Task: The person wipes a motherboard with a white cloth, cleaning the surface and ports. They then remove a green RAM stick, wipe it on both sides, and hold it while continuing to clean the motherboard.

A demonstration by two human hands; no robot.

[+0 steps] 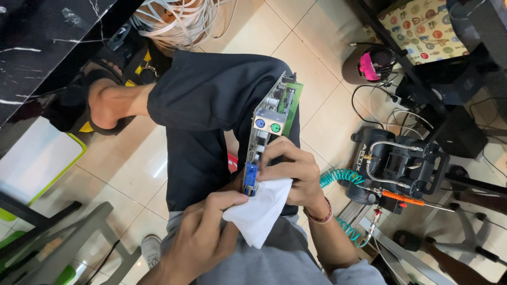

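A green computer motherboard (pixel 288 100) stands on edge on my lap, its metal port panel (pixel 263 124) facing me with purple, green and blue connectors. My right hand (pixel 296 171), a beaded bracelet on its wrist, grips the board's near end. My left hand (pixel 203 237) pinches a white cloth (pixel 261 211) and presses it against the blue connector (pixel 250 179) at the bottom of the panel. My legs in dark shorts (pixel 211 100) lie under the board.
A black air compressor (pixel 396 163) with a teal coiled hose (pixel 340 177) sits on the tiled floor to the right. White cables (pixel 174 21) are bundled at the top. A black marble tabletop (pixel 37 37), a green-rimmed white tray (pixel 37 163) and a grey stool frame (pixel 68 243) stand at left.
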